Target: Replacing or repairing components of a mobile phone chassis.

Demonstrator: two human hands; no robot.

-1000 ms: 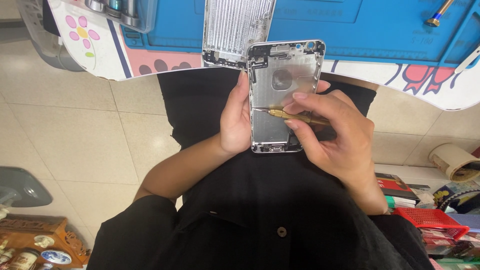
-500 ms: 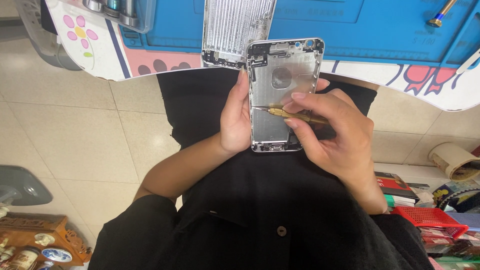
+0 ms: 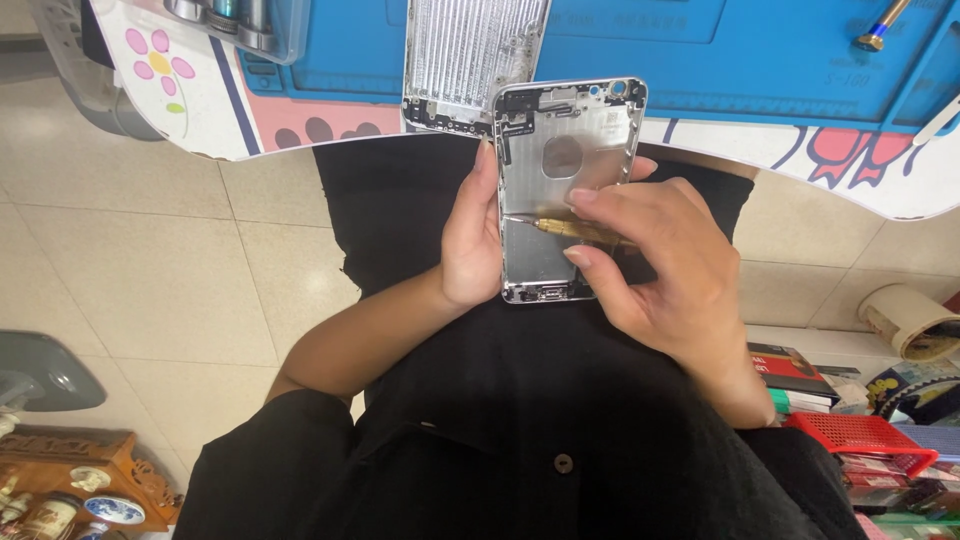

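**Holding an opened phone housing with a brass tool laid across it**

Head view. Your left hand (image 3: 470, 245) grips the silver phone housing (image 3: 565, 190) along its left long edge, thumb up that edge and fingers wrapped behind it, so the hand is clamped on the housing. The housing is held upright over your lap, inner side toward you, its top end overlapping the near edge of the table (image 3: 870, 175); it rests on nothing but your hands. A round cut-out shows in its upper half, and a connector cluster sits at its bottom end.

Your right hand (image 3: 665, 270) comes in from the right, fingers closed around a slim brass-coloured tool (image 3: 580, 230). The tool lies almost level across the middle of the housing, its tip touching the inner face near the left wall.

Behind the housing, a second metal panel (image 3: 470, 60) lies on the blue work mat (image 3: 700, 40), which covers the table's far part; the panel's lower end reaches the near edge of the table. A brass-tipped driver (image 3: 880, 25) lies on the mat toward the table's right corner. A red basket (image 3: 865, 440) stands on the floor at your right.
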